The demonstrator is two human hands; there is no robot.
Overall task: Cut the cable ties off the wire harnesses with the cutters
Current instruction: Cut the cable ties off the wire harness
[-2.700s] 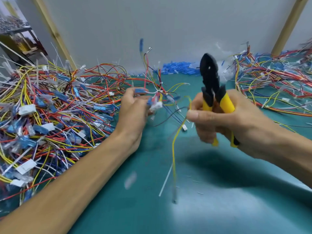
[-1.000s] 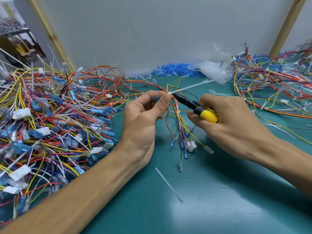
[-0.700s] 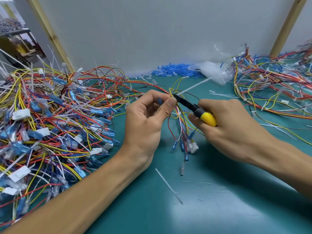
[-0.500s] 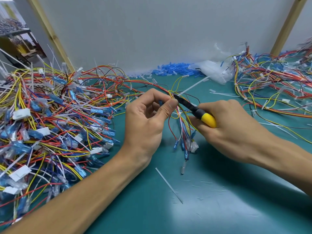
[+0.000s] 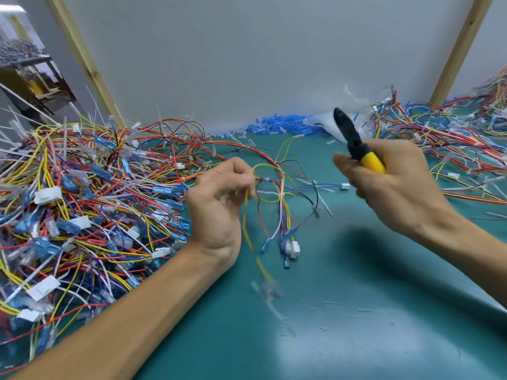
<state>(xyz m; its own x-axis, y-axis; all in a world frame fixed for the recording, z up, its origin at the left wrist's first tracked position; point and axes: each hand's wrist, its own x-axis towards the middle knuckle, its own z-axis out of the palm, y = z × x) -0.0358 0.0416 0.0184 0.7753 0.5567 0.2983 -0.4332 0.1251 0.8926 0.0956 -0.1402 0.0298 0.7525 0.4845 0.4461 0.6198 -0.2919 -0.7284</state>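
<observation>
We see the counter [image 5: 356, 325] as a smooth teal mat with a soft sheen. The cutters [image 5: 354, 141] have a matt black head and a glossy yellow plastic grip. Left of the cutters, the wire harnesses [image 5: 115, 215] wear shiny plastic insulation, with white plastic connectors [image 5: 48, 194]. Behind the cutters we see translucent blue sleeves [image 5: 279, 127], crinkled clear plastic film [image 5: 327, 123], a matt pale wall panel [image 5: 247, 64] and bare wooden posts [image 5: 82, 58].

We are pulling the cutters [image 5: 354, 144] away from the harness [image 5: 279, 204]. Our right hand [image 5: 392, 187] is lifting them up and to the right, so the black nose is now pointing up toward the back wall [image 5: 247, 64] rather than lying against the bundle. Our left hand [image 5: 219, 204] is moving leftward, pinching the harness, whose wires are swinging loose and spreading apart, blurred at their lower ends.
</observation>
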